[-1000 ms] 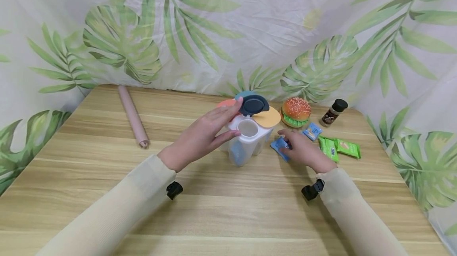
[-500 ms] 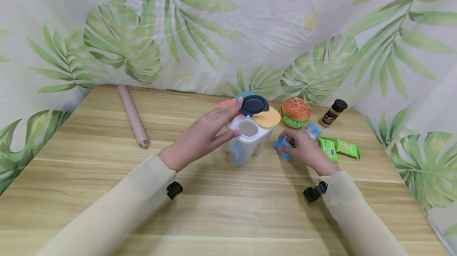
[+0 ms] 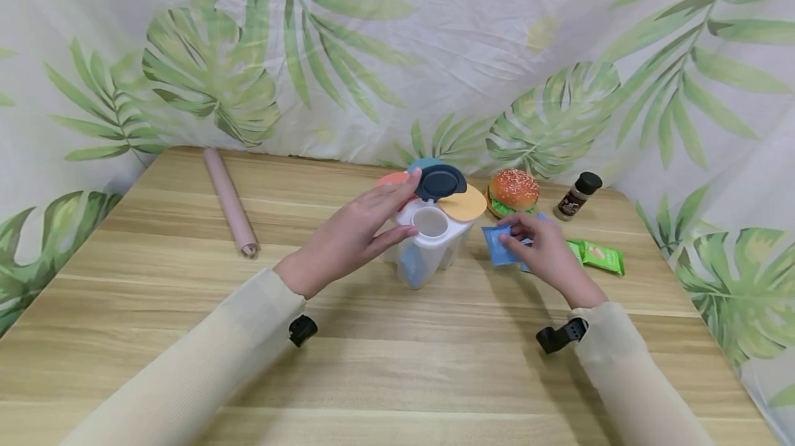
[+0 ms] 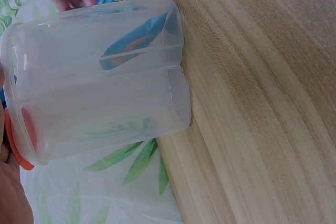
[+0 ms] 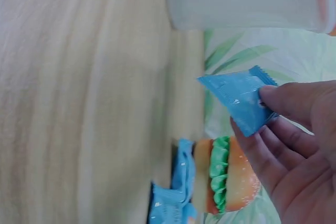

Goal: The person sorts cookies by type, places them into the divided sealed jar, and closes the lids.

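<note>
A clear storage container [image 3: 428, 263] with several coloured lids stands on the table; its dark lid [image 3: 439, 182] is flipped up over a round opening. My left hand [image 3: 354, 242] lies along its top, index fingertip against the raised lid and thumb at the opening's rim. Through the container wall, the left wrist view shows a blue packet [image 4: 134, 43] inside. My right hand [image 3: 546, 256] pinches a small blue snack packet [image 5: 241, 98] between thumb and fingers, above the table right of the container. More blue packets [image 5: 170, 203] lie below that hand, partly hidden in the head view.
Behind my right hand sits a toy hamburger [image 3: 513, 192], with a black-capped seasoning bottle [image 3: 577, 196] farther right. Green packets [image 3: 602, 257] lie right of the hand. A rolled pinkish sheet [image 3: 230, 201] lies at the left back. A leaf-print cloth [image 3: 348, 52] hangs behind the table.
My right hand has picked the blue snack packet up off the table and moved slightly right with it. The left hand and the container have stayed put.
</note>
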Tool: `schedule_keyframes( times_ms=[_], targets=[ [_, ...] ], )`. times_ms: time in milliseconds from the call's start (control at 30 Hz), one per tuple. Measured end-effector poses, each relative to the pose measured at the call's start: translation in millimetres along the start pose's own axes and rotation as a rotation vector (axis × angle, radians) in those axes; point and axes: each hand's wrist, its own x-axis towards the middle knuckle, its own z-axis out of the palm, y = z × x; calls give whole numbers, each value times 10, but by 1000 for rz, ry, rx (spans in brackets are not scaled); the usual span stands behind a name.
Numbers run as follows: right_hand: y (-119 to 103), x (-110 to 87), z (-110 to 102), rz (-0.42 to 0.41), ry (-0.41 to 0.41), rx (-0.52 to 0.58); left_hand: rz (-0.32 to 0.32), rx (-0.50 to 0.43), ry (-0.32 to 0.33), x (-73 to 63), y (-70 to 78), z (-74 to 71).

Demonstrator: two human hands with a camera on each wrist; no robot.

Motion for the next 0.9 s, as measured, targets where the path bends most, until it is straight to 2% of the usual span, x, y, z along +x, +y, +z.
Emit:
schedule_keyframes(
  times_ms=[233, 400, 533, 700, 900],
  targets=[
    [-183, -35, -106, -20, 190, 98, 2, 2, 7, -3, -2, 4],
    [-355, -46, -176, -91, 358, 173, -1, -1, 5, -5, 2, 2],
    [-480, -42, -228, -161, 451, 231, -2, 0, 2, -5, 4, 0],
    [-620, -54, -261, -310, 489, 313, 2, 4, 2, -4, 6, -1],
    [-815, -38, -211, -456, 422, 418, -6, 5, -5, -4, 16, -10]
  ],
)
